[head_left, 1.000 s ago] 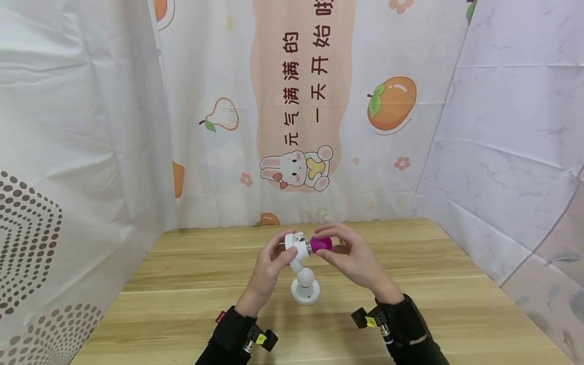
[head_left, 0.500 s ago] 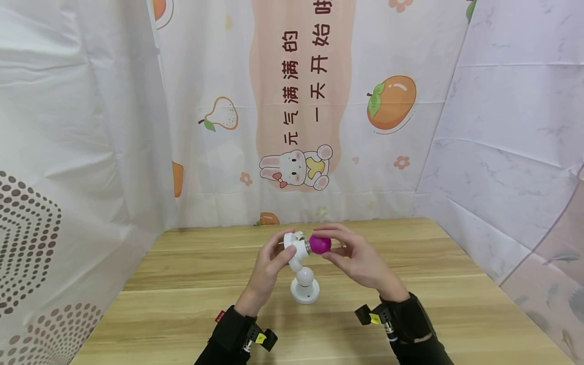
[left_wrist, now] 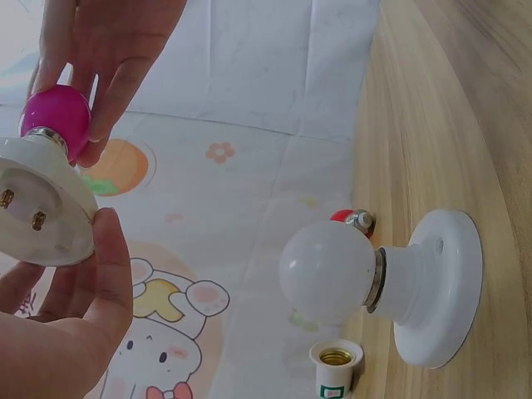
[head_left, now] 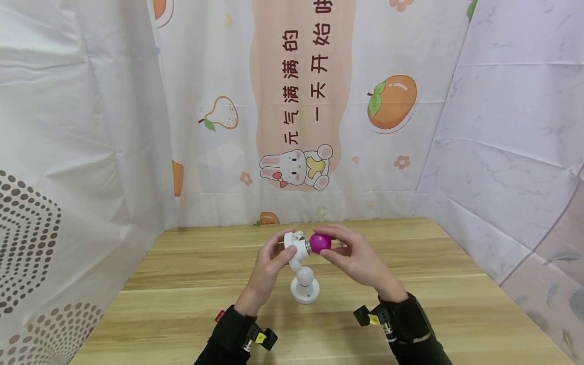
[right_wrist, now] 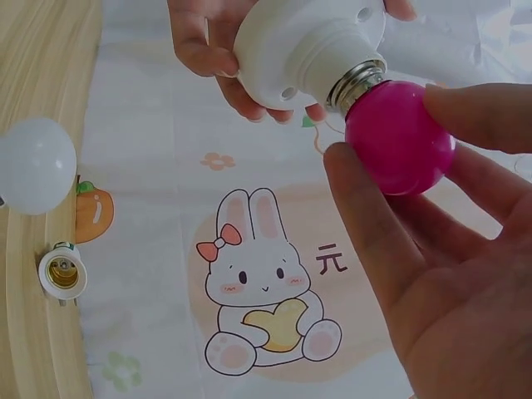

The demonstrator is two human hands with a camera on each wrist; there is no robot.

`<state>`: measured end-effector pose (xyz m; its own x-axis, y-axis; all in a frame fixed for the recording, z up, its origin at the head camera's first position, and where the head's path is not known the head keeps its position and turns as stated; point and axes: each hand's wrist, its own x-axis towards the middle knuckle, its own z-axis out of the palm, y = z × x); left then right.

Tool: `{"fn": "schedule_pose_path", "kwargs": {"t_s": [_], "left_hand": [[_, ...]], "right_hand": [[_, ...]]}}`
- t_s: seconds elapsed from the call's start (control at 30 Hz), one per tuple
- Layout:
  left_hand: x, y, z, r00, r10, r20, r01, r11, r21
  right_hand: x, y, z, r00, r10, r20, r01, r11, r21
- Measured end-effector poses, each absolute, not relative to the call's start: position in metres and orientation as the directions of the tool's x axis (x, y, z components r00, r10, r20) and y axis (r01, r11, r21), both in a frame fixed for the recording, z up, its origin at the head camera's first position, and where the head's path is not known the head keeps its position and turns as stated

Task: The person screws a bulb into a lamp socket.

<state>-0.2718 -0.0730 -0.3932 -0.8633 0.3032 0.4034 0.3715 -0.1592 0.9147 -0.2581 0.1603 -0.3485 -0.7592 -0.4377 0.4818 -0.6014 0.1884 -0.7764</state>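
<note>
Holding a magenta bulb [head_left: 321,244] to a white lamp holder [head_left: 300,249] above the counter [head_left: 205,284].
Your left grip [head_left: 270,259] curls round the lamp holder; your right grip [head_left: 356,256], parted only to the bulb's width, pinches the magenta bulb on the right, metal threads [right_wrist: 356,85] showing between. Below, a white bulb [head_left: 305,276] stands upright in a round base [head_left: 304,296].

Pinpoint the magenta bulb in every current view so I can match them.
Head: the magenta bulb is below centre, slightly right.
Left wrist: magenta bulb at upper left.
Right wrist: magenta bulb above and right of centre.
Shared landmark: the printed rabbit, in all three views.
</note>
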Motion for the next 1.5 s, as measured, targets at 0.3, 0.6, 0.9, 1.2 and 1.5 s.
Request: {"fn": "schedule_pose_path", "kwargs": {"t_s": [0.3,0.6,0.9,1.2,1.5], "left_hand": [[-0.271,-0.073,-0.392,-0.865,0.299,0.402,0.372,-0.156,0.915],[-0.27,-0.073,-0.393,-0.86,0.299,0.412,0.387,-0.143,0.911],[-0.27,-0.073,-0.394,-0.861,0.3,0.41,0.388,-0.134,0.912],[-0.271,-0.073,-0.392,-0.862,0.3,0.409,0.382,-0.147,0.912],[-0.27,-0.074,-0.393,-0.873,0.291,0.392,0.367,-0.14,0.92]], "right_hand": [[-0.259,0.157,-0.35,-0.792,-0.388,0.471,-0.584,0.26,-0.769],[-0.256,0.154,-0.35,-0.87,-0.31,0.383,-0.48,0.36,-0.8],[-0.255,0.151,-0.35,-0.888,-0.281,0.363,-0.451,0.389,-0.803],[-0.259,0.146,-0.354,-0.835,-0.263,0.483,-0.547,0.3,-0.782],[-0.257,0.144,-0.355,-0.757,-0.26,0.599,-0.649,0.194,-0.736]]}}
